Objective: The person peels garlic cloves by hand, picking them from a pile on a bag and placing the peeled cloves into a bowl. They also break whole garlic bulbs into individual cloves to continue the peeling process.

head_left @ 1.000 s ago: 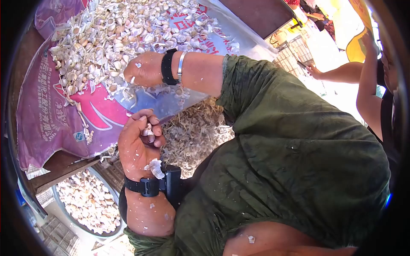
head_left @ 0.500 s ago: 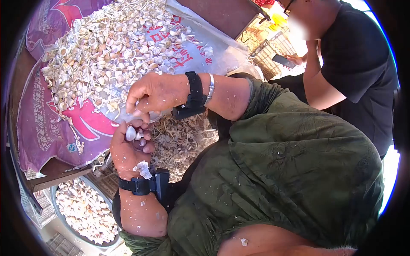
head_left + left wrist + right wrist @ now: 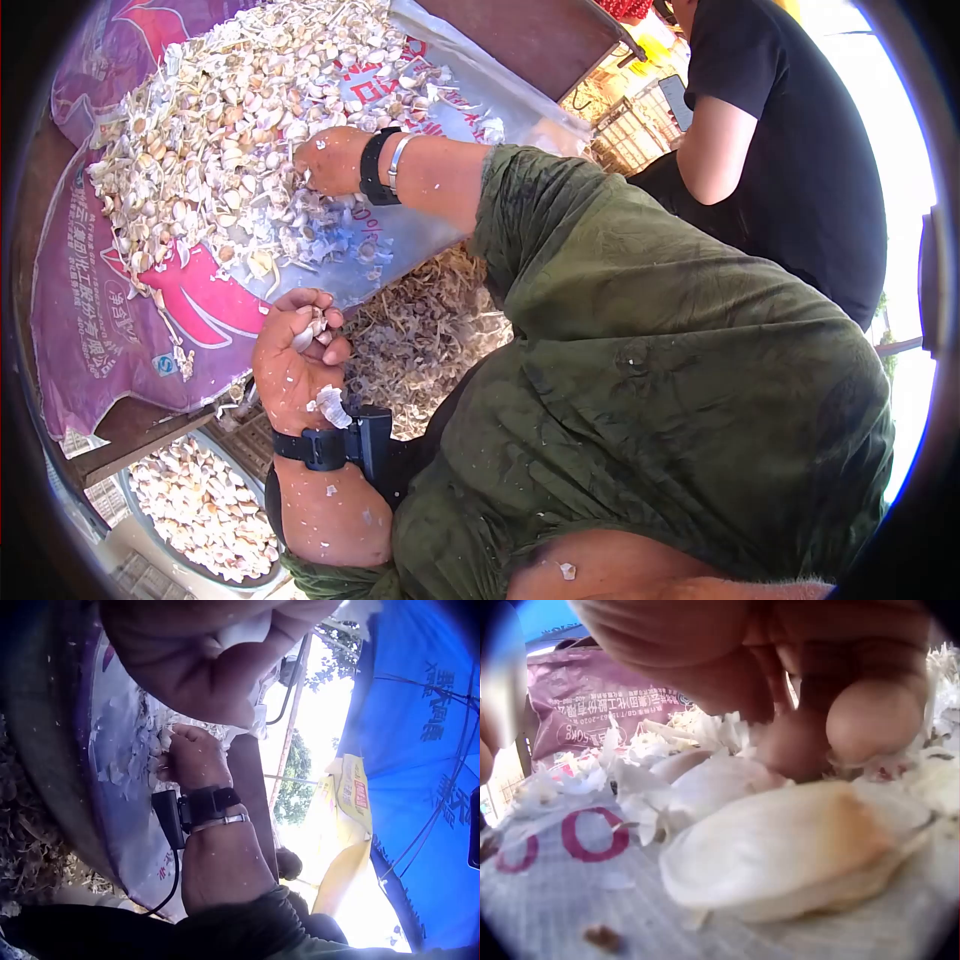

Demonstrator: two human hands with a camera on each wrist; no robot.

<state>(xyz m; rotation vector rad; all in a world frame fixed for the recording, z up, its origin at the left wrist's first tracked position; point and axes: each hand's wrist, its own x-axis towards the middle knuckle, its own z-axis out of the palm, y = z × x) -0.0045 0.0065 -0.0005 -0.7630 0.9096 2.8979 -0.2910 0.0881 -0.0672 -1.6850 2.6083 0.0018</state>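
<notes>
Garlic cloves (image 3: 303, 336) lie in my left hand (image 3: 285, 365), whose fingers curl round them beside the bag's lower edge. In the left wrist view a pale bit of clove (image 3: 251, 631) shows between that hand's fingers. My right hand (image 3: 335, 160) is bent down into the heap of garlic cloves (image 3: 215, 125). Seen from the right wrist, its curled fingertips (image 3: 874, 724) reach down among cloves and papery skins, just behind a large clove (image 3: 772, 851); I cannot tell whether they pinch one. A flake of skin (image 3: 332, 407) sticks to my left wrist.
The heap lies on a purple printed bag (image 3: 100, 290) and a clear plastic sheet (image 3: 405, 240). Below are loose skins (image 3: 425, 330) and a tub (image 3: 275, 580) of cloves. A person in black (image 3: 790, 150) sits at the right near a phone (image 3: 676, 98) and crates (image 3: 630, 135).
My right hand went from the heap to over my left hand, then back up to the heap. The left hand still holds cloves. The person in black has turned and leaned away.
</notes>
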